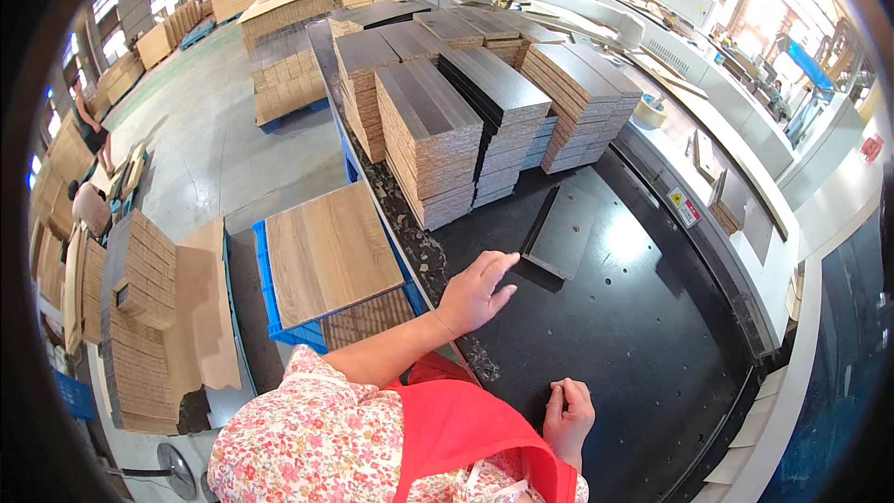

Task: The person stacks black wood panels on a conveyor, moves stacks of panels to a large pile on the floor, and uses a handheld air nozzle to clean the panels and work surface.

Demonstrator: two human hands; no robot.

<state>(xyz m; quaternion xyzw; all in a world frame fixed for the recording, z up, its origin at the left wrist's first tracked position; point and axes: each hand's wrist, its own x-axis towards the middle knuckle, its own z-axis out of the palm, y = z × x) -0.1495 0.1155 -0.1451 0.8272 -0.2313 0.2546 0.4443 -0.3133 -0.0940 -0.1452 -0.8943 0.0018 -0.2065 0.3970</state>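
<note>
A small dark board with a few holes in its face lies flat on the black worktable. My left hand is just left of the board's near end, thumb and fingers apart, with nothing in it. Whether its fingertips touch the board I cannot tell. Lower right, close to my body, my right hand rests over the table with its fingers curled into a loose fist; no object shows in it. Beyond the board stand tall stacks of dark-faced chipboard panels.
Left of the table, a wood-grain board tops a blue pallet stack. A grey machine rail with a warning label curves along the right. A tape roll sits on it. Two people are far left near more panel stacks.
</note>
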